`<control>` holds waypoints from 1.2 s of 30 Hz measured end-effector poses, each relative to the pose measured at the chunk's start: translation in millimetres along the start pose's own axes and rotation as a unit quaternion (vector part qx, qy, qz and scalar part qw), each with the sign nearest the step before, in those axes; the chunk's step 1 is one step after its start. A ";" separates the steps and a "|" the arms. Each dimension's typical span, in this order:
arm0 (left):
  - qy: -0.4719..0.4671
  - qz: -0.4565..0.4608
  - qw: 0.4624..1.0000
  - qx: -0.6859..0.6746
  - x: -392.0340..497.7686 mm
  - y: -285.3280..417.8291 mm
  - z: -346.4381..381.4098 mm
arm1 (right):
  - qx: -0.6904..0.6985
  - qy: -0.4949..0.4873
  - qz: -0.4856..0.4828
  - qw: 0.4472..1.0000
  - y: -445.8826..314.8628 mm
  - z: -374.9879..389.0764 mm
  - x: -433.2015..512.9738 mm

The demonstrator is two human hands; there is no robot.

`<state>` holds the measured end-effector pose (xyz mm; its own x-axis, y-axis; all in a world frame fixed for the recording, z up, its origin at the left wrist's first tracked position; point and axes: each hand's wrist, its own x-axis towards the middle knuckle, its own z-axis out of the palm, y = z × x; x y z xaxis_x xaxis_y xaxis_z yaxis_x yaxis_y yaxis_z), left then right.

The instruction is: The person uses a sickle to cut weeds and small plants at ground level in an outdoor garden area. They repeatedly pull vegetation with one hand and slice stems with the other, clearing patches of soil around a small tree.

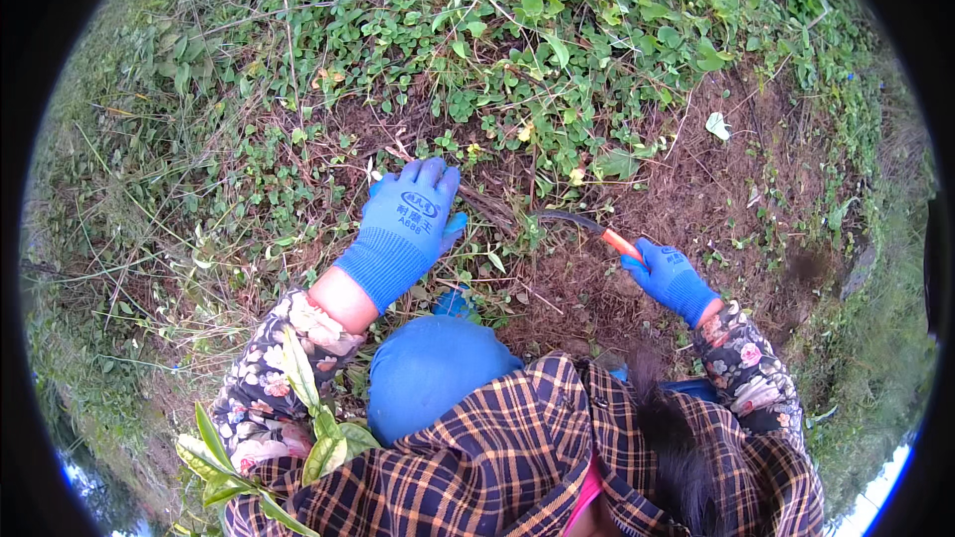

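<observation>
My left hand (410, 220), in a blue rubber-coated work glove, lies back up on the weedy ground at centre left. Its fingers reach over low stems beside a brown woody root or dead stalk (489, 210); whether they grip anything beneath is hidden. My right hand (668, 268), in a matching glove, is closed round the orange handle of a sickle (618, 242). The sickle's dark curved blade points left, its tip near the right end of the brown stalk, among small green leaves.
Low leafy weeds (448, 37) cover the slope ahead, with dry grass (149, 239) at the left. Bare reddish soil (716, 186) lies at the right. My blue-clad knee (440, 373) is just below the left hand, and a leafy sprig (321, 440) stands by my left sleeve.
</observation>
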<state>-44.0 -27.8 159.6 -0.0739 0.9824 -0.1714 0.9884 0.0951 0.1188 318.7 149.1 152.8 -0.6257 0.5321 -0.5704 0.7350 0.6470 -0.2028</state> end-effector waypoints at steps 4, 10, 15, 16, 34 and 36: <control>-0.103 0.028 0.994 -0.018 41.1 30.8 41.3 | 0.037 0.052 -0.075 0.995 -4.9 1.2 -26.7; -0.040 -0.036 0.990 -0.133 107.8 62.7 85.7 | 0.051 0.160 -0.027 0.985 13.4 -46.8 -48.5; -0.158 -0.099 0.976 -0.109 108.7 85.9 95.0 | 0.126 0.288 0.135 0.940 41.5 -74.2 -61.7; -0.177 -0.099 0.976 -0.076 109.4 90.7 96.3 | 0.131 0.287 0.103 0.943 44.0 -73.5 -61.6; -0.092 -0.151 0.955 -0.239 39.8 28.1 102.1 | 0.145 0.123 -0.142 0.972 39.3 -14.7 52.0; -0.091 -0.130 0.977 -0.142 27.8 30.5 92.6 | 0.144 0.120 -0.169 0.968 24.3 -0.1 74.7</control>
<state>-3.6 -12.4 67.8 -0.2670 0.8765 -0.4007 0.8610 0.4037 0.3093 289.8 204.6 105.3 -0.8598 0.4513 -0.2387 0.4993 0.6454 -0.5781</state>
